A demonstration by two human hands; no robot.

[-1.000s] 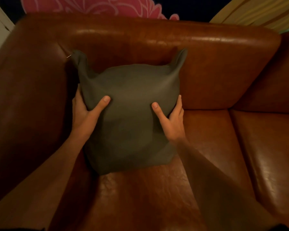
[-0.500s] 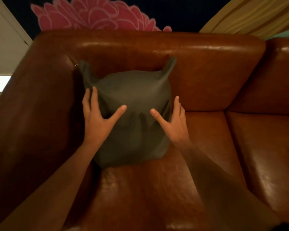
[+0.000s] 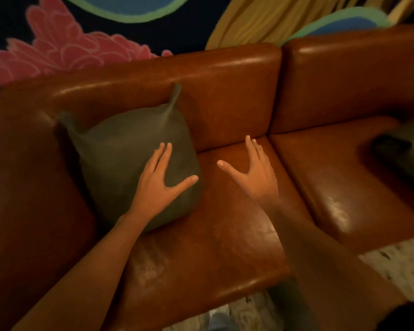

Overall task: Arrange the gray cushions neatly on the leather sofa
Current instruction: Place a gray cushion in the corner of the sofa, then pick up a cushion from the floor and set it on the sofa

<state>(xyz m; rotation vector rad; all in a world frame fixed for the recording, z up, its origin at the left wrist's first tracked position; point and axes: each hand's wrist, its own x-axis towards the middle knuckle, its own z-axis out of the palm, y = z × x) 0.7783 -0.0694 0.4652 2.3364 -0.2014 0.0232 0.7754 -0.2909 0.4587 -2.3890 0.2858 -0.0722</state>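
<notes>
Head view, left to right. Your leather sofa (image 3: 225, 91) fills most of the frame, its left armrest rising at the edge. The gray cushion (image 3: 120, 149) stands in the left corner of the sofa, on the left seat and leaning back against the backrest, just beside the armrest. Its two upper corners stick up in points, the right one plainly against the backrest.

Your left hand (image 3: 160, 187) lies flat on the front face of the cushion, towards its right side. The fingers are straight and together, the thumb is spread wide, and nothing is grasped.

Your right hand (image 3: 253, 177) is apart from the cushion, over the bare leather of the same seat near the seam between the two seats. Its fingers are straight and released and its thumb is spread (whether the palm touches the leather cannot be told).

Further right, on the second seat at the frame edge, lies a dark, blurred shape that looks like a second gray cushion (image 3: 411, 144). A painted wall (image 3: 58, 48) shows behind the backrest, and pale patterned floor (image 3: 397, 266) shows below the seat fronts.
</notes>
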